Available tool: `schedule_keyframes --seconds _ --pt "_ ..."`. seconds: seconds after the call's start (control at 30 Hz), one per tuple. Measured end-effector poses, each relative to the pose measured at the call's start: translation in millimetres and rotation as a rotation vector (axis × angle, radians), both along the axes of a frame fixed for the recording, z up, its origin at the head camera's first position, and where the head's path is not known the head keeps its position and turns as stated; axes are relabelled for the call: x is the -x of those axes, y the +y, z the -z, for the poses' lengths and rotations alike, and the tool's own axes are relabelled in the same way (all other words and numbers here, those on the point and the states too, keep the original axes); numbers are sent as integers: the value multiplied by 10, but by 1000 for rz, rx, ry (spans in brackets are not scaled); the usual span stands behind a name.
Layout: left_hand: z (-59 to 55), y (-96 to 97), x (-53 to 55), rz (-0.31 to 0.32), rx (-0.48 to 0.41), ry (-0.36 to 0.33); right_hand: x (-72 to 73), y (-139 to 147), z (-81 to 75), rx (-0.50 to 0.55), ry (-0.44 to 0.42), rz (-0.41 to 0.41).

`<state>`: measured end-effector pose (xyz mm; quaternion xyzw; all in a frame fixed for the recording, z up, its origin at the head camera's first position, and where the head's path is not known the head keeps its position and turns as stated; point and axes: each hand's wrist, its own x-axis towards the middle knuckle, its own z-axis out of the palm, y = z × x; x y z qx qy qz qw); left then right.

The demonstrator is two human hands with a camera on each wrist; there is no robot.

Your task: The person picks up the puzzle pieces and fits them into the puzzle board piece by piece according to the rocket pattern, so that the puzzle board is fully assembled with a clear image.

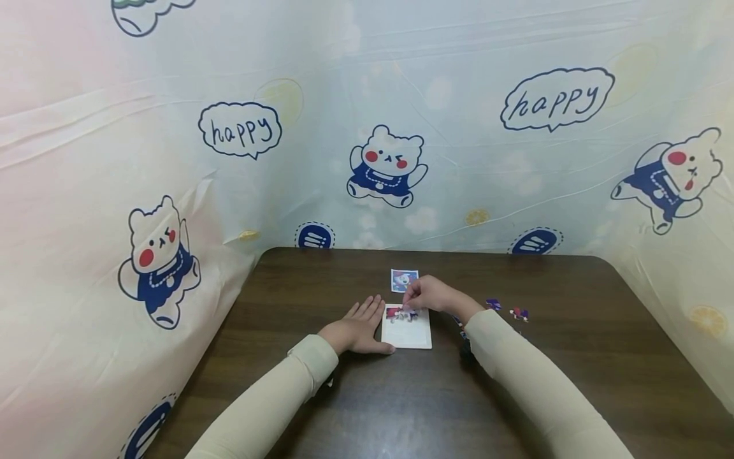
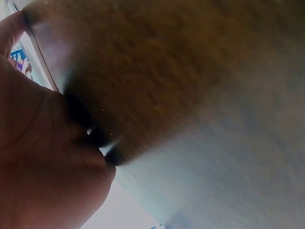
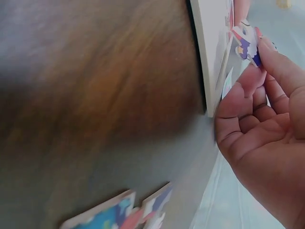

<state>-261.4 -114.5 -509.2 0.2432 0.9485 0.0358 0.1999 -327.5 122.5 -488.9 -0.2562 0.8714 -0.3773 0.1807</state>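
Right wrist view's lower edge crops puzzle pieces (image 3: 106,215).

I see room left of the left hand (image 1: 357,330), over bench (image 1: 281,299). Puzzle pieces (image 1: 520,314) obstruct right of the right hand (image 1: 434,295); left hand blocks its near-left.
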Motion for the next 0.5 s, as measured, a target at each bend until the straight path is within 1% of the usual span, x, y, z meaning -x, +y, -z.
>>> schedule_keyframes --seconds 0.03,0.13,0.2,0.27,0.3,0.37,0.43,0.5 --pt "54 -13 26 4 -13 5 6 -12 -1 -11 4 -6" --pt "49 -9 19 3 2 7 29 -47 5 -34 10 -28" --pt "97 -19 41 2 10 16 47 -67 12 -49 16 -34" --pt "9 -5 -3 3 37 13 55 -87 13 -61 25 -40" --pt "47 -12 19 5 34 15 61 -97 14 -70 32 -44" --pt "61 -17 25 5 17 16 69 -113 11 -90 41 -50" --pt "6 -11 -1 3 7 6 74 -132 9 -108 57 -58" --pt "20 -11 8 -5 -4 1 85 -147 16 -133 65 -61"
